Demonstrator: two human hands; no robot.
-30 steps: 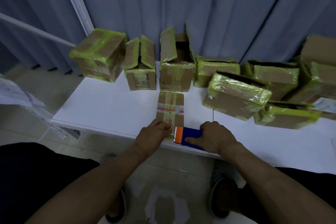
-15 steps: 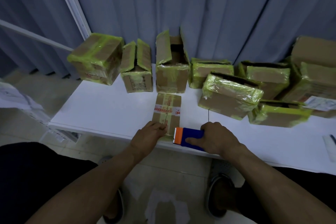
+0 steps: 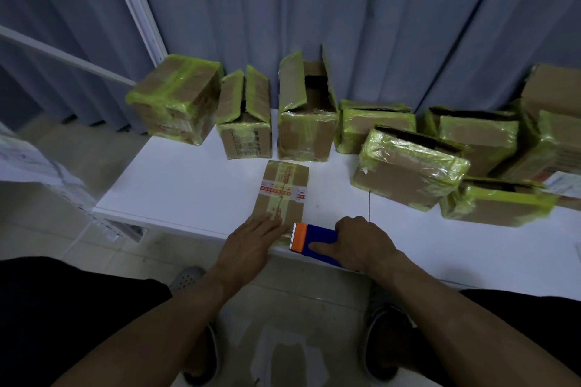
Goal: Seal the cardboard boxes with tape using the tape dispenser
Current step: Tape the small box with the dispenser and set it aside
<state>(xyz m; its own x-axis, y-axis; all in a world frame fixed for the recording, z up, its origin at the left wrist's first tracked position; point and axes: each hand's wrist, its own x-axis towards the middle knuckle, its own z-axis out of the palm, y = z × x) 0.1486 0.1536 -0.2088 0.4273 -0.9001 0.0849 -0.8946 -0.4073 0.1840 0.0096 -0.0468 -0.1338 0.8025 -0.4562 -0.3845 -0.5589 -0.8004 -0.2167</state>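
Your white surface (image 3: 188, 192) carries a small flat box (image 3: 283, 195) at its near edge, with the blue-and-orange tape dispenser (image 3: 314, 237) just to its right. Along the far edge stands a row of boxes (image 3: 374, 129) wrapped in yellow-green tape; the leftmost box (image 3: 176, 104) overhangs the surface's back corner.

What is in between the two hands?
In the head view, the orange end of the tape dispenser and the near corner of the flat cardboard box lie between the left hand and the right hand.
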